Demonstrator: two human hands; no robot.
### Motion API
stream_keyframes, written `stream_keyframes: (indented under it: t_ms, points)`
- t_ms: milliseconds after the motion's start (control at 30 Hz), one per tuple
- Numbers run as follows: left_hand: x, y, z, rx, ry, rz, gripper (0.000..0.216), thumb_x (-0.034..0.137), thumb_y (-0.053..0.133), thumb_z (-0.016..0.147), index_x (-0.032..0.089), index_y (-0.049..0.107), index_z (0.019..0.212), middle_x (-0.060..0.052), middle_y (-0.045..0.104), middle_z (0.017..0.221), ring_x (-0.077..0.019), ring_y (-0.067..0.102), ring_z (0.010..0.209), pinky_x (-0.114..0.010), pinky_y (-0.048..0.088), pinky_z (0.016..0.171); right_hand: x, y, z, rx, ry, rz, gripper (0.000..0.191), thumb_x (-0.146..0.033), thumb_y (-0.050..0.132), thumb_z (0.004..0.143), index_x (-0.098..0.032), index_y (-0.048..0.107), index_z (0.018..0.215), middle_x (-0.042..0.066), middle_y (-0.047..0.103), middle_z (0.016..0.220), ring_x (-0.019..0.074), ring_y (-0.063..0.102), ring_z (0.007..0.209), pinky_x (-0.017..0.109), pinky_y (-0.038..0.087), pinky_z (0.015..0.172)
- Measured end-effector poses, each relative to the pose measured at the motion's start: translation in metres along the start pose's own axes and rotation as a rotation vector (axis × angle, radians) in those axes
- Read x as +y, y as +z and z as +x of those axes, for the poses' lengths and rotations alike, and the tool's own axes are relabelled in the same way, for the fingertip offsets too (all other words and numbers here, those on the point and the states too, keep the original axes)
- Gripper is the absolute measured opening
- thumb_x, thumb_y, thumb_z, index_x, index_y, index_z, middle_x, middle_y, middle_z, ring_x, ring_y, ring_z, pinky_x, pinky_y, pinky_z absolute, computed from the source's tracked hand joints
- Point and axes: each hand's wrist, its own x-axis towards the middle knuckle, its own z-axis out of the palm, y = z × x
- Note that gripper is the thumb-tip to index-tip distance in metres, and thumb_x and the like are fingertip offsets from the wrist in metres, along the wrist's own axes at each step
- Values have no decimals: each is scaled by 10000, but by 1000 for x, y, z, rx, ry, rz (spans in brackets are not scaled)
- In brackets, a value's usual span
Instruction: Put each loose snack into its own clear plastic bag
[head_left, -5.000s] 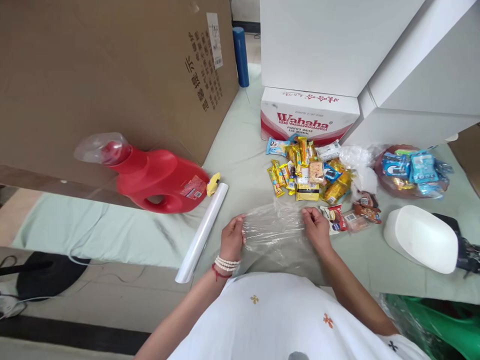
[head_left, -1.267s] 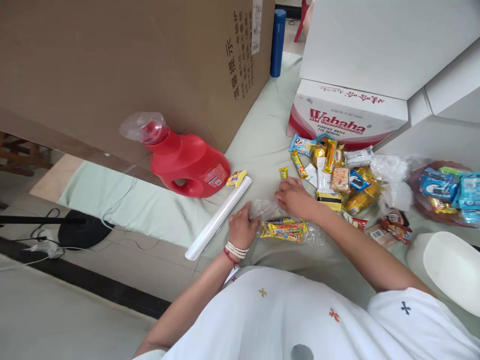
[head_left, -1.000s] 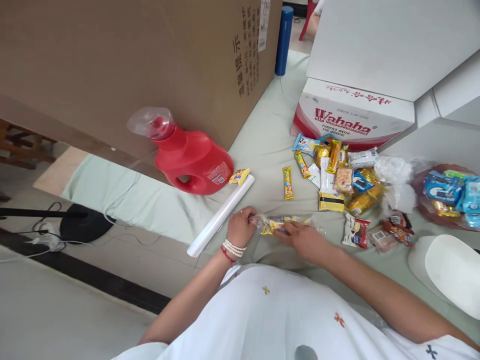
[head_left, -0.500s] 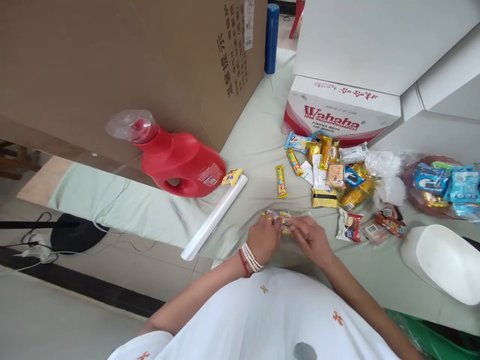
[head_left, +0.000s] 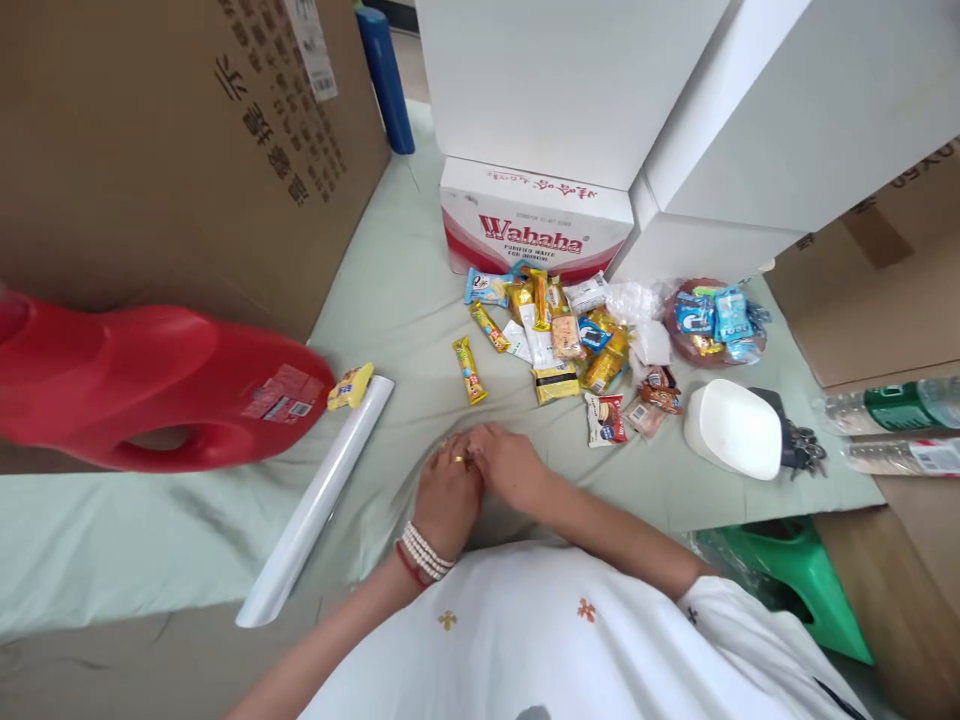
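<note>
My left hand [head_left: 447,494], with a bead bracelet on the wrist, and my right hand [head_left: 508,466] are pressed together low in the middle of the pale green cloth [head_left: 405,300]. Both are closed over something small between them; it is hidden under the fingers. A single yellow snack bar [head_left: 469,369] lies just beyond them. Farther back sits a heap of wrapped snacks [head_left: 555,335]. A white roll of film [head_left: 319,498] lies to the left of my left hand.
A red detergent jug [head_left: 161,385] lies at the left against a big cardboard box [head_left: 165,140]. Behind the snacks stand a Wahaha carton [head_left: 534,225] and white boxes [head_left: 600,90]. At right are a snack bag [head_left: 712,322], a white lid [head_left: 733,428], water bottles [head_left: 885,408] and a green stool [head_left: 795,580].
The clear bag with yellow snack bars, held stretched between my hands before, is now gathered and covered by both hands, which have come together. The camera has swung right and closer.
</note>
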Motion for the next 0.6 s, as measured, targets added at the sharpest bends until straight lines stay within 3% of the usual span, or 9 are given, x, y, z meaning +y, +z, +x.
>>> stream_keyframes:
  t_ms: [100, 233, 333, 433, 533, 600]
  points:
    - [-20, 2, -3, 99, -21, -196, 313, 225, 491, 933, 207, 726, 1138, -149, 617, 1362, -309, 574, 1291, -512, 501, 1091, 2, 18, 15, 12, -65, 34, 258, -272, 387, 1086, -162, 614, 1138, 103, 631, 1108, 196, 615, 897, 289, 470, 773]
    - [-36, 2, -1, 291, -293, -346, 370, 346, 591, 910, 200, 639, 1247, -138, 612, 1243, -291, 610, 1131, -491, 572, 962, 9, 31, 8, 26, -202, -30, 231, -139, 436, 1026, -125, 638, 1138, 129, 621, 1138, 220, 597, 1012, 321, 478, 910]
    - [-32, 2, 5, 211, -319, -275, 255, 267, 649, 826, 178, 659, 1065, -121, 636, 1059, -297, 599, 1029, -517, 530, 969, 8, 39, -13, 88, -250, -115, 346, -124, 434, 1012, -99, 592, 1319, 184, 609, 1281, 289, 542, 1206, 429, 436, 1069]
    - [-25, -1, 11, 154, -356, -213, 149, 214, 673, 757, 197, 600, 885, -88, 616, 930, -282, 574, 921, -488, 511, 903, 11, 52, -36, 130, -284, -124, 492, -127, 408, 1011, -102, 461, 1499, 211, 494, 1505, 335, 445, 1372, 510, 389, 1153]
    - [-18, -6, 10, 133, -342, -256, 148, 177, 646, 742, 223, 516, 797, -55, 590, 877, -254, 563, 869, -427, 495, 843, 19, 66, -54, 173, -358, 33, 518, -128, 384, 1008, -102, 413, 1525, 208, 455, 1549, 320, 384, 1453, 512, 379, 1196]
    - [-16, -9, 8, 112, -336, -327, 166, 132, 607, 733, 229, 479, 774, -29, 571, 844, -223, 563, 831, -379, 487, 802, 22, 70, -60, 252, -319, 244, 477, -183, 377, 1029, -134, 415, 1502, 201, 504, 1482, 281, 478, 1390, 477, 440, 1162]
